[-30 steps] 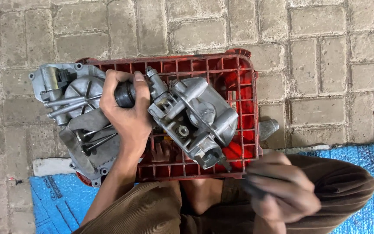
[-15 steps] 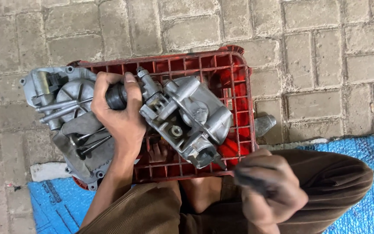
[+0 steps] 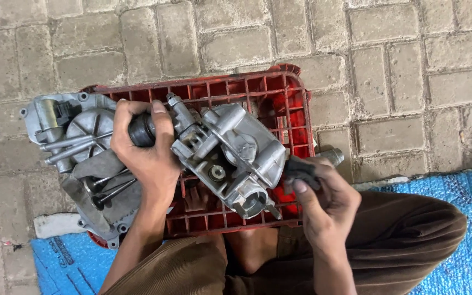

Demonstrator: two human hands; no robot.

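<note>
Your left hand (image 3: 146, 155) was clamped on the black knob (image 3: 140, 130) at the nine o'clock end of the engine part (image 3: 230, 155), which lay on the red crate (image 3: 279, 90). Its long axis ran from ten to four o'clock. Your right hand (image 3: 323, 199), fingers closed on a dark tool (image 3: 300, 168), sat touching its four o'clock end.
</note>
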